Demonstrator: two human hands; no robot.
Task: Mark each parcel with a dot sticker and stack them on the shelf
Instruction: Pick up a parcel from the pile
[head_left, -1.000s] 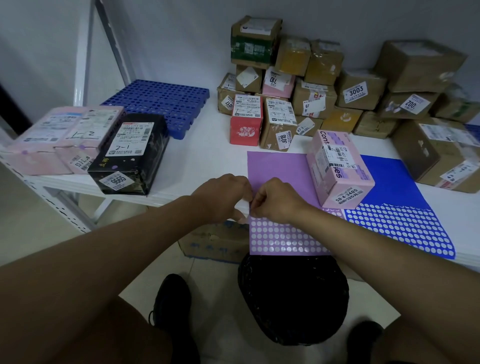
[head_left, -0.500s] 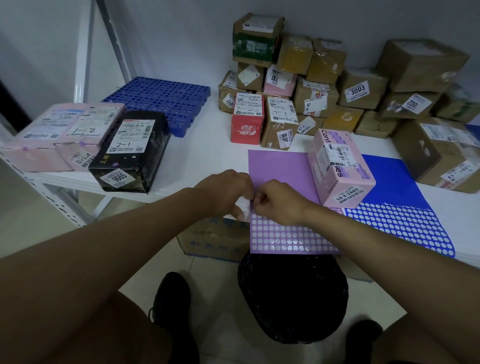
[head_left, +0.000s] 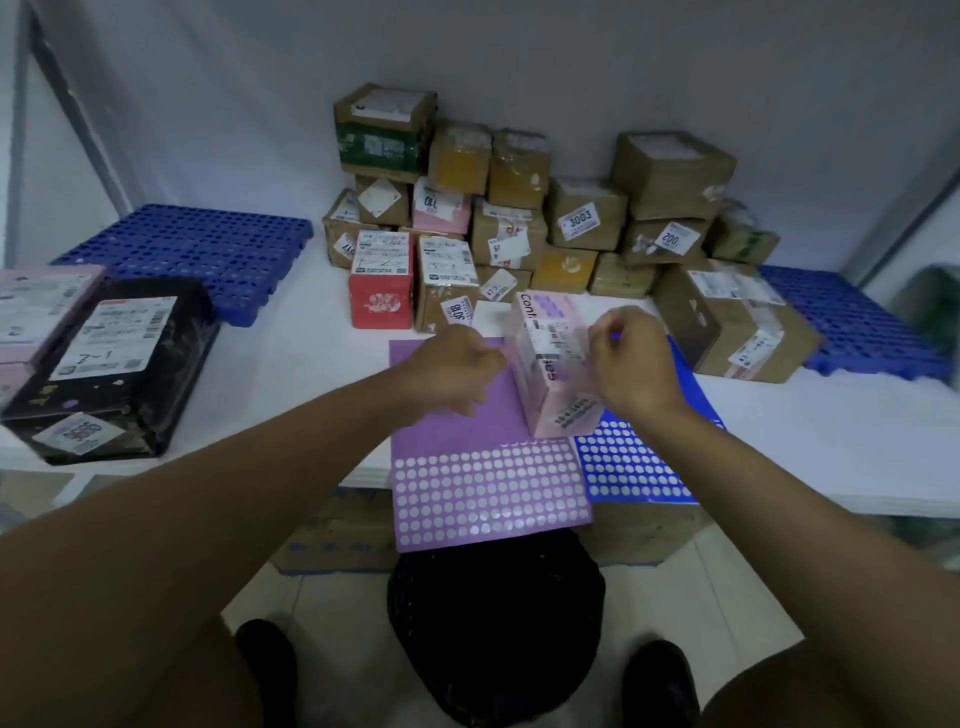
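- White desk (head_left: 291, 364), wall behind its far edge.
- Pile of cardboard parcels (head_left: 524, 218) stacked along the far edge, centre to right; red box (head_left: 381, 283) at the pile's front left.
- Blue grid pallets: one (head_left: 187, 249) at far left, another (head_left: 852, 327) at the right edge.
- Black parcel (head_left: 114, 364) at the left edge, touching pale pink parcels (head_left: 31, 312) further left.
- Purple sticker sheet (head_left: 488, 488) overhangs the near edge, centre; blue sticker sheet (head_left: 634, 467) just right of it.
- Pink parcel (head_left: 550, 364) stands on both sheets, between the hands.
- Left hand (head_left: 452, 366) over the purple sheet, just left of the pink parcel; fingers curled in, holding nothing visible.
- Right hand (head_left: 626, 358) at the parcel's right side, fingers pinched together; sticker between them too blurred to tell.
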